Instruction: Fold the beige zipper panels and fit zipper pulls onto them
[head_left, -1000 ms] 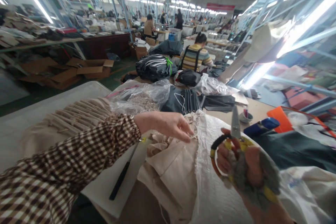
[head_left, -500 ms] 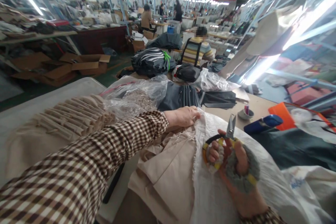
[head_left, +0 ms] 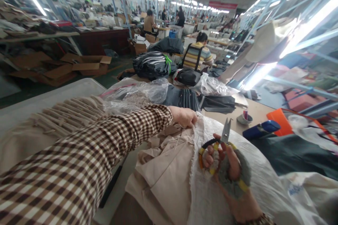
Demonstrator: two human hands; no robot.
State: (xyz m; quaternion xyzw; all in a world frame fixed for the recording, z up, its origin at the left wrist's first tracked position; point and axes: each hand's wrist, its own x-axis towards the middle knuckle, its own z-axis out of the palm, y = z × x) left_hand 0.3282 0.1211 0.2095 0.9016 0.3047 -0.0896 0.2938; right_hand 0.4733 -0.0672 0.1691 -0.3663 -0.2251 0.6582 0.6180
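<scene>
Stretched forward in a checked sleeve, my left hand (head_left: 185, 115) is closed at the upper edge of the white woven sack (head_left: 219, 126). Its fingertips pinch that frayed edge, where beige fabric (head_left: 169, 168) lies inside. My right hand (head_left: 229, 172) has its fingers through the wrapped handles of a pair of scissors (head_left: 226, 132), blades pointing up and slightly parted. The scissors are over the sack, right of its opening. To the left lies a row of folded beige pieces (head_left: 70, 116), partly covered by my left arm.
Beyond the sack are dark folded pieces (head_left: 186, 98) and clear plastic bags (head_left: 148, 89). A blue case (head_left: 261, 129), an orange item (head_left: 281, 121) and a small bowl (head_left: 244, 119) stand at the right. A co-worker (head_left: 198, 52) sits ahead; open cartons (head_left: 91, 64) lie on the floor.
My right hand with the scissors has shifted slightly left and nearer the sack's edge. My left hand stays at the sack's edge, its fingers more curled. The view has tilted a little.
</scene>
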